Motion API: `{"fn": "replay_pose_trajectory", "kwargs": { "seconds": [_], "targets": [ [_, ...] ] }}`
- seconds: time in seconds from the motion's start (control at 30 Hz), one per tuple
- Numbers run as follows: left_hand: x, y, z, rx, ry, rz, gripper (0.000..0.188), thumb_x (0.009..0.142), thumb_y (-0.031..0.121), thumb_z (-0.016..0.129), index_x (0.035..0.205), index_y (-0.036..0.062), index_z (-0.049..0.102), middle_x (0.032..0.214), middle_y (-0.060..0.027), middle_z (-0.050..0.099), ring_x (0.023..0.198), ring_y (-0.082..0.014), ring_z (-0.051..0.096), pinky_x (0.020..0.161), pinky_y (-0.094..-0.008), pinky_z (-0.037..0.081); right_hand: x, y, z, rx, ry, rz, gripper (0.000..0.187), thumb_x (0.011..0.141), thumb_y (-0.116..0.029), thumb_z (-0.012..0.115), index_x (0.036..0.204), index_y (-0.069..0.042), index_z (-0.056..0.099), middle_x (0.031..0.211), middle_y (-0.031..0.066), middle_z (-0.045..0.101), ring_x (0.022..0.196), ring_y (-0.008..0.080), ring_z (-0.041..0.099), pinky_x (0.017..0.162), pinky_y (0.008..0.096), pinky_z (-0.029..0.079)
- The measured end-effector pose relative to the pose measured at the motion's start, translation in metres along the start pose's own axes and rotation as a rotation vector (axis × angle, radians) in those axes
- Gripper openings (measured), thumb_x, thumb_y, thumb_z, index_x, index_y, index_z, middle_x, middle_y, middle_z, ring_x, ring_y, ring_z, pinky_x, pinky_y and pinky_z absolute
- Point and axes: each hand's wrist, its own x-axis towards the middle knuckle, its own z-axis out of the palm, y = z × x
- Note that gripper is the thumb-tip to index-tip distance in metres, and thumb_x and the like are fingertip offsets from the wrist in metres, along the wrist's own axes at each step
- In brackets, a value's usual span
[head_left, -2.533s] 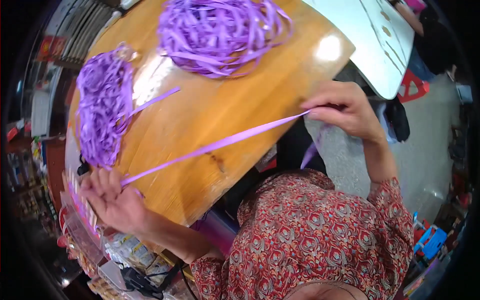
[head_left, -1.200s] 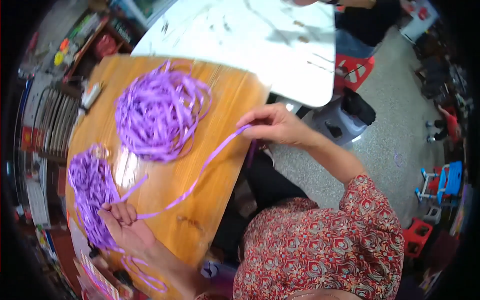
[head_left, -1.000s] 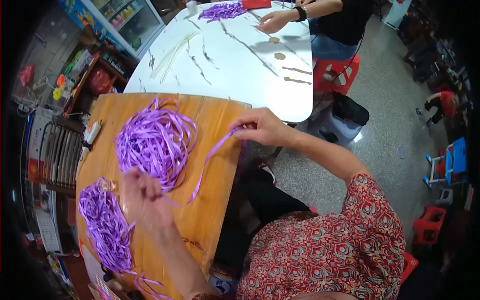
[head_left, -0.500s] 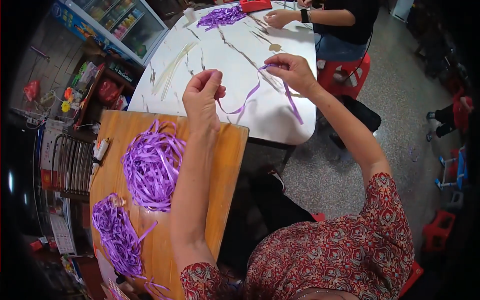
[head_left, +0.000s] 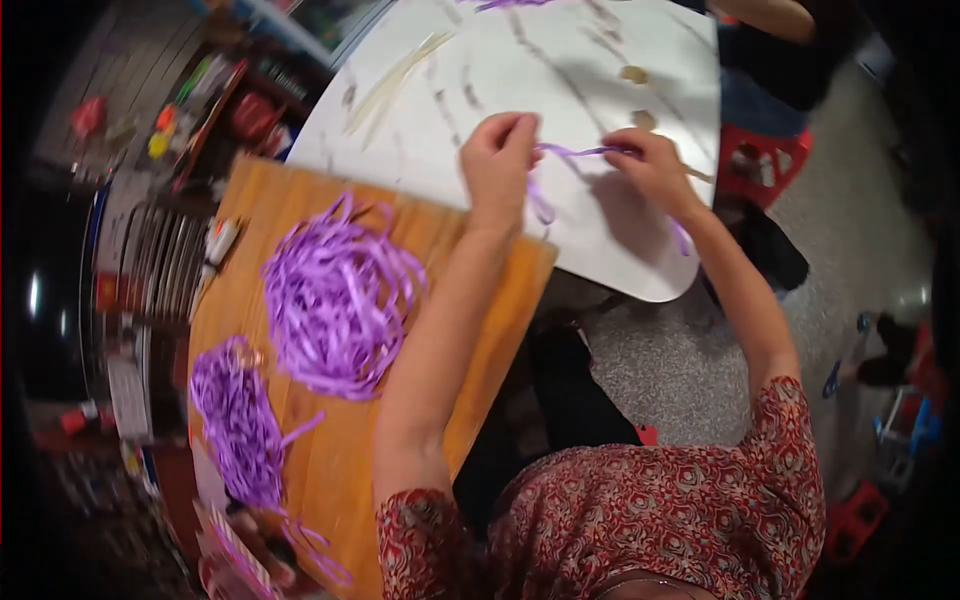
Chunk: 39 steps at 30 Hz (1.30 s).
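Above the white marbled table (head_left: 480,100), a short stretch of purple ribbon (head_left: 572,152) runs between my two hands. My left hand (head_left: 500,165) is closed around it, and a loop of the ribbon hangs below the fingers. My right hand (head_left: 648,168) pinches the ribbon's other part, with a loose tail dropping past the wrist. On the wooden board to the left lie a large round heap of purple ribbon (head_left: 340,300) and a longer bundle of purple ribbon (head_left: 238,425).
The wooden board (head_left: 450,400) adjoins the white table. A white glue gun (head_left: 222,242) rests on its left edge. Pale thin strips (head_left: 395,85) lie on the white table. Across it, another person's arm (head_left: 770,15) shows beside a red stool (head_left: 765,165).
My hands have come closer together, the left moving right, and the ribbon between them is straighter. The view has shifted, leaving most of the other person and the far purple pile out of sight.
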Motion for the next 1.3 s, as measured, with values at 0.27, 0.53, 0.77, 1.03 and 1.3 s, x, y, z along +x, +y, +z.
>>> {"fn": "replay_pose_trajectory", "kwargs": {
  "seconds": [0.27, 0.53, 0.77, 1.03, 1.3],
  "targets": [
    [-0.026, 0.0, 0.01, -0.265, -0.008, -0.098, 0.018, 0.093, 0.018, 0.053, 0.088, 0.0017, 0.056, 0.086, -0.005, 0.061, 0.075, -0.012, 0.059, 0.067, -0.0239, 0.046, -0.017, -0.063, -0.007, 0.315, -0.135, 0.012, 0.021, 0.086, -0.003, 0.063, 0.106, 0.001, 0.065, 0.091, 0.0006, 0.062, 0.082, 0.0052, 0.054, 0.072, 0.0178, 0.043],
    [-0.095, 0.04, -0.023, -0.533, 0.052, -0.29, 0.018, 0.098, 0.02, 0.043, 0.088, 0.0067, 0.05, 0.066, -0.0001, 0.05, 0.052, -0.0071, 0.048, 0.038, -0.0212, 0.032, -0.031, -0.153, 0.03, -0.062, -0.134, -0.549, 0.028, 0.074, 0.001, 0.07, 0.101, -0.006, 0.069, 0.085, 0.0057, 0.058, 0.077, 0.0155, 0.058, 0.068, 0.0252, 0.047],
    [-0.161, 0.094, -0.127, -0.509, 0.211, -0.272, 0.015, 0.095, 0.021, 0.051, 0.092, 0.0067, 0.053, 0.058, 0.0051, 0.035, 0.045, -0.0037, 0.027, 0.039, -0.0192, 0.02, -0.024, -0.183, 0.089, 0.341, -0.355, -0.259, 0.023, 0.08, -0.015, 0.07, 0.102, -0.008, 0.069, 0.082, 0.0041, 0.059, 0.073, 0.0075, 0.051, 0.063, 0.0205, 0.039],
    [-0.247, 0.154, -0.219, -0.623, 0.318, 0.034, 0.021, 0.098, 0.026, 0.046, 0.097, 0.0066, 0.053, 0.057, 0.0064, 0.035, 0.041, -0.0023, 0.022, 0.04, -0.019, 0.018, -0.011, -0.224, 0.236, -0.327, -0.539, -0.599, 0.073, 0.063, -0.053, 0.076, 0.113, -0.004, 0.058, 0.094, 0.0206, 0.061, 0.091, 0.037, 0.058, 0.08, 0.0438, 0.046],
    [-0.303, 0.162, -0.276, -0.625, 0.419, 0.146, 0.023, 0.101, 0.027, 0.039, 0.098, 0.0073, 0.051, 0.057, 0.0062, 0.034, 0.041, -0.0017, 0.02, 0.038, -0.0194, 0.019, -0.058, -0.252, 0.286, -0.443, -0.812, -0.7, 0.109, 0.052, -0.057, 0.081, 0.133, 0.001, 0.036, 0.105, 0.0283, 0.052, 0.099, 0.0411, 0.05, 0.084, 0.045, 0.044]
  ]
}}
